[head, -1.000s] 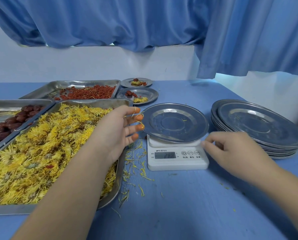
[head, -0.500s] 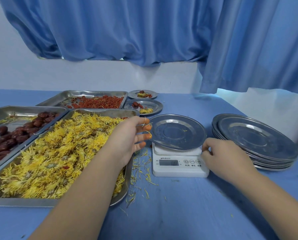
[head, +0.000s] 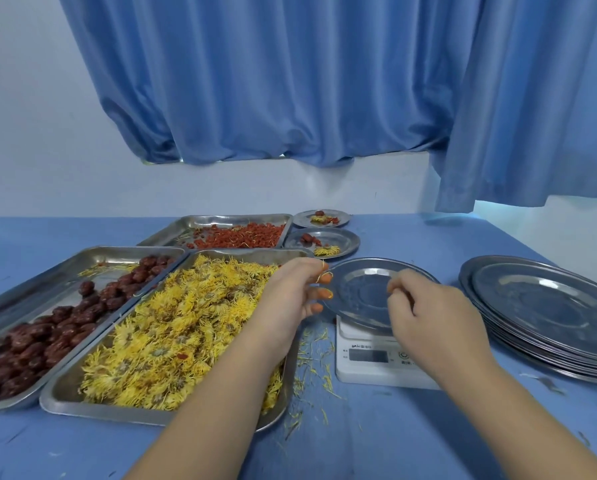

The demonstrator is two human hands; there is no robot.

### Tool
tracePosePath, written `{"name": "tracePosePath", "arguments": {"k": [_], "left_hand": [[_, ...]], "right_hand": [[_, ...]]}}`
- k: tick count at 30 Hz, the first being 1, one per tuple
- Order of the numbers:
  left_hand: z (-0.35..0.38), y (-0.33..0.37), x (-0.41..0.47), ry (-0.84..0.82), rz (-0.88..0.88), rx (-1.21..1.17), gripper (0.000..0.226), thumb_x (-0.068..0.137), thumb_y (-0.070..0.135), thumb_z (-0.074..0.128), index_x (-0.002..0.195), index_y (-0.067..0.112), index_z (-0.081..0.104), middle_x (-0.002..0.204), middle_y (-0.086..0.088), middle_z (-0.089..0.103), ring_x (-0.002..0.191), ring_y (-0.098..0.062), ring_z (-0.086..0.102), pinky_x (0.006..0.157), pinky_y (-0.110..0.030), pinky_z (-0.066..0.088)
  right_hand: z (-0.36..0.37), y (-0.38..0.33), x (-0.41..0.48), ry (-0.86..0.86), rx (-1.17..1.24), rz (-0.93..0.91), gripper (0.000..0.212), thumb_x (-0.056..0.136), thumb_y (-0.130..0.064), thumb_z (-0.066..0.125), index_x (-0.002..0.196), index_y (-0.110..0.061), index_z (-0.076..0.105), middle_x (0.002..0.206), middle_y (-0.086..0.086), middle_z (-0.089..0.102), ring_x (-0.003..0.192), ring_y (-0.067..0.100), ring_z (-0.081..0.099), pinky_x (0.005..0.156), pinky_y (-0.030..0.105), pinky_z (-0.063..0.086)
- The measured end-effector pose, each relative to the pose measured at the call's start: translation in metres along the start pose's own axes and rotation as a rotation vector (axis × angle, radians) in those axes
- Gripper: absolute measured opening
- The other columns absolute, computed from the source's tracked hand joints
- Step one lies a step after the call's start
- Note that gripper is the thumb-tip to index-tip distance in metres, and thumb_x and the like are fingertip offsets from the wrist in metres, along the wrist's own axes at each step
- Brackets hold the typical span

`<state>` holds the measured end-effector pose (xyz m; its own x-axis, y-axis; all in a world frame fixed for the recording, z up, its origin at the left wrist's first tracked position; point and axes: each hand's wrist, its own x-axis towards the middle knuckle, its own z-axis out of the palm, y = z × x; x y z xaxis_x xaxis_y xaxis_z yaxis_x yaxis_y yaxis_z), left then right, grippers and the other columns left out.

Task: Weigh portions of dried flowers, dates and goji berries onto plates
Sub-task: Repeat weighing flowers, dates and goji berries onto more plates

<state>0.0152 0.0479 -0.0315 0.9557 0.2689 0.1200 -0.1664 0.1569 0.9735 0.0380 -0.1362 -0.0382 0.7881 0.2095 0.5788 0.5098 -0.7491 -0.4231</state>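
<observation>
An empty steel plate (head: pixel 363 294) sits on a small white scale (head: pixel 370 363). My left hand (head: pixel 290 299) reaches over the right edge of the tray of yellow dried flowers (head: pixel 186 323). Its fingers are loosely spread, their tips at the plate's left rim, and a few petal strands cling to them. My right hand (head: pixel 435 320) hovers over the plate and the scale, fingers curled and fingertips drawn together; I see nothing between them. Dates (head: pixel 47 330) fill the left tray, and goji berries (head: pixel 241 235) lie in the far tray.
Two small plates with portions, one (head: pixel 338 239) nearer and one (head: pixel 304 220) farther, stand behind the scale. A stack of empty plates (head: pixel 550 306) is at the right. Loose petals (head: pixel 311 362) litter the blue table between the flower tray and the scale. A blue curtain hangs behind.
My right hand has moved from the scale's right side up over the plate, curling its fingers. My left hand stays at the plate's left rim. The view has tilted upward.
</observation>
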Motion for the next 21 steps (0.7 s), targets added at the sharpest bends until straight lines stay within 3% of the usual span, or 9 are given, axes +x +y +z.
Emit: {"name": "tracePosePath", "arguments": {"k": [2,6,9,12,16,19,21], "left_hand": [[-0.002,-0.003,0.003,-0.007,0.017,0.020,0.011,0.094,0.019,0.054,0.096,0.013,0.064,0.080,0.001,0.065,0.064,-0.015,0.061,0.060,-0.027,0.046],[-0.021,0.006,0.015,-0.185,-0.113,0.061,0.025,0.092,0.026,0.056,0.110,0.010,0.063,0.094,-0.005,0.065,0.073,-0.017,0.063,0.065,-0.027,0.053],[-0.051,0.030,0.037,-0.104,-0.079,0.375,0.030,0.094,0.030,0.054,0.116,0.011,0.062,0.108,-0.007,0.068,0.084,-0.020,0.066,0.075,-0.031,0.056],[-0.092,0.058,0.057,0.056,-0.025,0.743,0.026,0.097,0.028,0.052,0.110,0.009,0.063,0.101,-0.009,0.068,0.081,-0.021,0.065,0.072,-0.031,0.058],[-0.136,0.077,0.077,0.036,-0.052,1.241,0.031,0.097,0.031,0.048,0.099,0.006,0.066,0.097,-0.016,0.067,0.081,-0.029,0.065,0.071,-0.039,0.054],[-0.142,0.077,0.088,0.002,0.005,1.565,0.021,0.094,0.034,0.051,0.094,0.021,0.068,0.095,0.001,0.067,0.077,-0.012,0.062,0.064,-0.028,0.048],[-0.143,0.069,0.097,-0.057,0.017,1.726,0.022,0.094,0.033,0.052,0.107,0.025,0.067,0.110,0.005,0.065,0.091,-0.009,0.059,0.078,-0.028,0.048]], "right_hand": [[-0.004,0.009,-0.005,0.019,0.030,0.000,0.013,0.087,-0.022,0.044,0.085,-0.025,0.056,0.061,-0.003,0.060,0.064,0.030,0.055,0.060,0.038,0.048],[-0.005,0.010,-0.011,0.025,0.115,0.006,0.012,0.090,-0.028,0.043,0.082,-0.026,0.052,0.051,-0.002,0.053,0.056,0.025,0.053,0.056,0.037,0.046],[-0.002,0.005,-0.011,0.033,0.104,-0.004,0.015,0.088,-0.025,0.044,0.076,-0.021,0.051,0.053,-0.001,0.053,0.057,0.024,0.052,0.054,0.036,0.045],[0.005,0.001,-0.014,-0.019,0.072,-0.012,0.016,0.086,-0.026,0.044,0.072,-0.020,0.050,0.055,-0.001,0.052,0.057,0.023,0.050,0.052,0.034,0.040],[0.009,0.001,-0.016,-0.052,0.045,-0.009,0.019,0.085,-0.030,0.042,0.072,-0.019,0.051,0.056,0.000,0.055,0.057,0.019,0.051,0.053,0.033,0.041],[0.009,0.001,-0.014,-0.054,0.049,-0.006,0.020,0.083,-0.031,0.040,0.070,-0.019,0.050,0.054,0.000,0.052,0.055,0.017,0.049,0.050,0.032,0.038],[0.009,0.001,-0.013,-0.052,0.050,0.002,0.020,0.082,-0.031,0.041,0.069,-0.019,0.050,0.053,0.001,0.052,0.054,0.017,0.049,0.049,0.032,0.036]]}}
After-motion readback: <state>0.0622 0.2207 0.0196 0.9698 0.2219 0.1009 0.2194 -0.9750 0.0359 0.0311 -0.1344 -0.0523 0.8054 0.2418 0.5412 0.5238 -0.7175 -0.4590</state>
